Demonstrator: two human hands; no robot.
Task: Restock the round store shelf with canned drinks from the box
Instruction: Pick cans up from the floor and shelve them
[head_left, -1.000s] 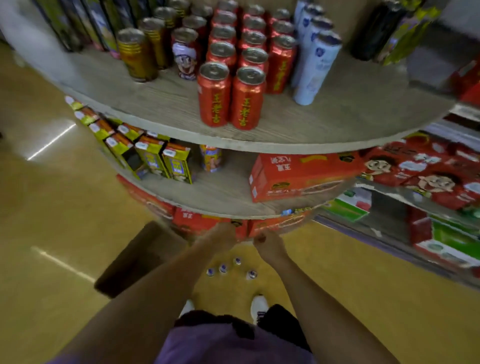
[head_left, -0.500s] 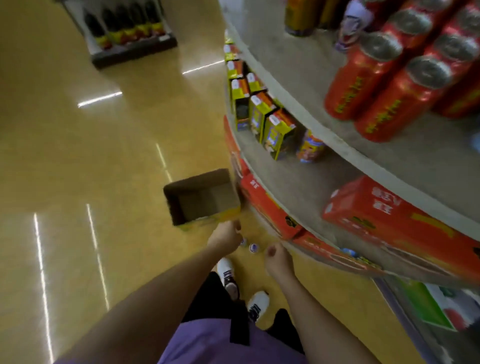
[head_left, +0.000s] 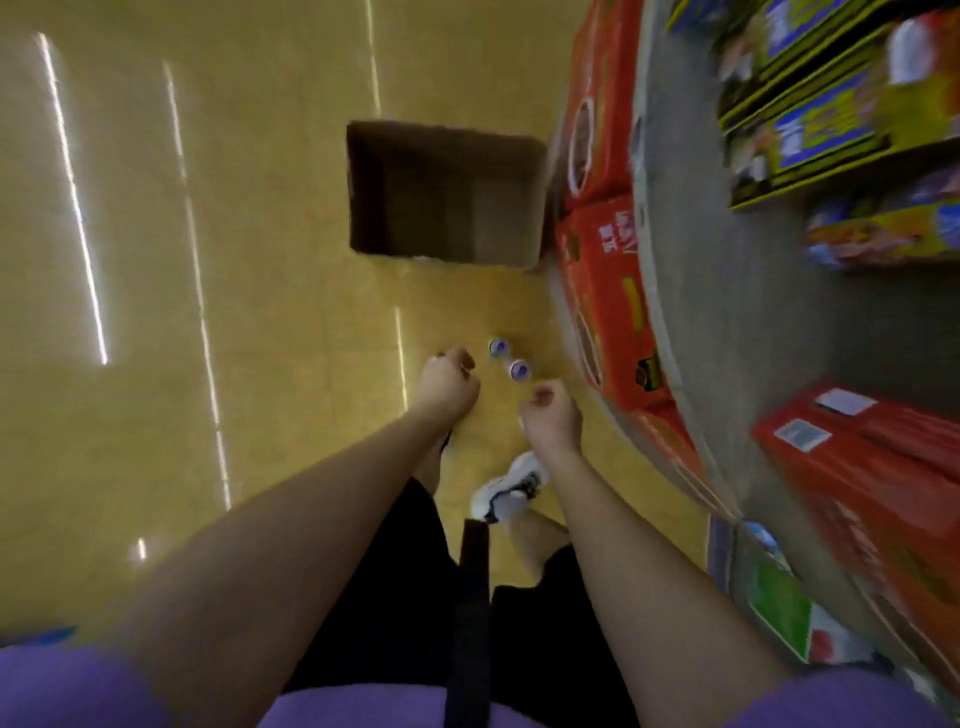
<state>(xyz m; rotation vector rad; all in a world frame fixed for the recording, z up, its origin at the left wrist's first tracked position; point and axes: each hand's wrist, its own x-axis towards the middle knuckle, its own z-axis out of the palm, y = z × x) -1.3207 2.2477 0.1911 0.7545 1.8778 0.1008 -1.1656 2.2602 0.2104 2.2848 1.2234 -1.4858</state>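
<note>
Item, two upright cans (head_left: 509, 359) on the floor (head_left: 249, 291): we are seeing them just ahead of both hands, between the left hand (head_left: 445, 387) and right hand (head_left: 551, 415), each loosely curled and holding nothing, with the open box (head_left: 447, 192) farther ahead beside the round shelf (head_left: 727, 312).

Glossy yellow floor (head_left: 249, 270), streaks of reflected ceiling light (head_left: 78, 208)
</note>
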